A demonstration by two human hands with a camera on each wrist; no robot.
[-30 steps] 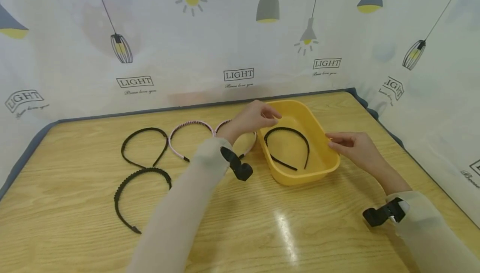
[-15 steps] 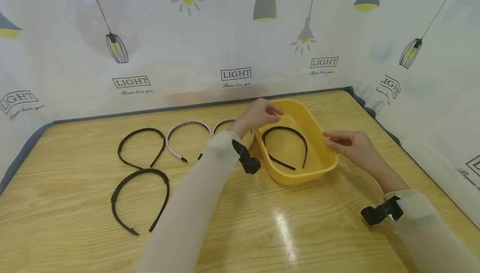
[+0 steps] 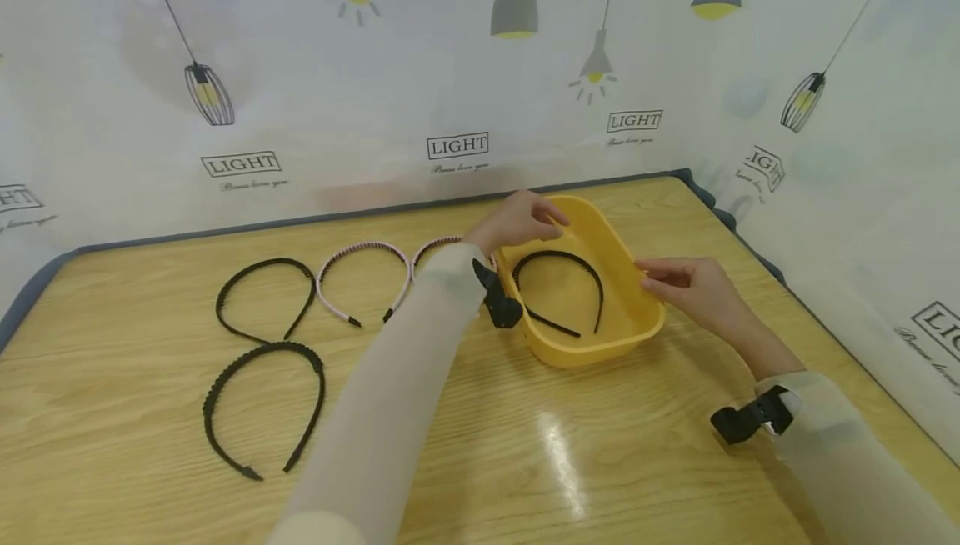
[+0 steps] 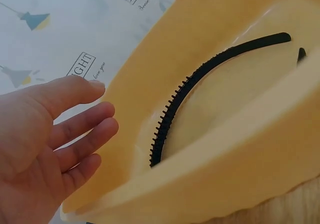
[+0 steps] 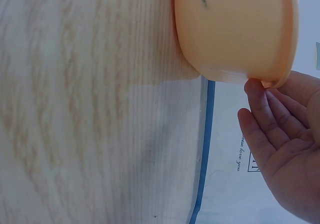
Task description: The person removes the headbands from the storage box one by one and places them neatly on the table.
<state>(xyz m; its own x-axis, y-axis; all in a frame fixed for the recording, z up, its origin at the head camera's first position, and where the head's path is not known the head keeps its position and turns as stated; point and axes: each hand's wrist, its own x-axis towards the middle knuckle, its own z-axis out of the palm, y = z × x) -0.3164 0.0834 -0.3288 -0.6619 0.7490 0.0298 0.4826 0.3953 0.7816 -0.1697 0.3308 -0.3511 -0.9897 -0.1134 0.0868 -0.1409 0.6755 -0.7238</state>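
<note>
A yellow plastic basin [image 3: 581, 355] stands on the table with one black headband [image 3: 602, 299] lying inside it. My left hand [image 3: 521, 220] is over the basin's far left end, fingers loosely bent and holding nothing; the left wrist view shows this hand [image 4: 60, 139] beside the rim and the headband's toothed inner edge [image 4: 172, 101]. At the right side, my right hand [image 3: 693, 287] pinches the basin's rim between thumb and fingers, as the right wrist view also shows. Two pink headbands [image 3: 365, 246] lie left of the basin; the second is partly behind my left arm.
Farther left on the wooden table [image 3: 112, 395] lie a black headband [image 3: 266, 262] and a braided-looking black headband [image 3: 212, 399], close together. A white cloth printed with lamps [image 3: 300, 70] hangs behind and to the right of the table.
The head view has turned slightly, so everything sits farther left. My left hand has moved a little right over the basin, uncovering more of the near black headband. My right hand keeps hold of the rim.
</note>
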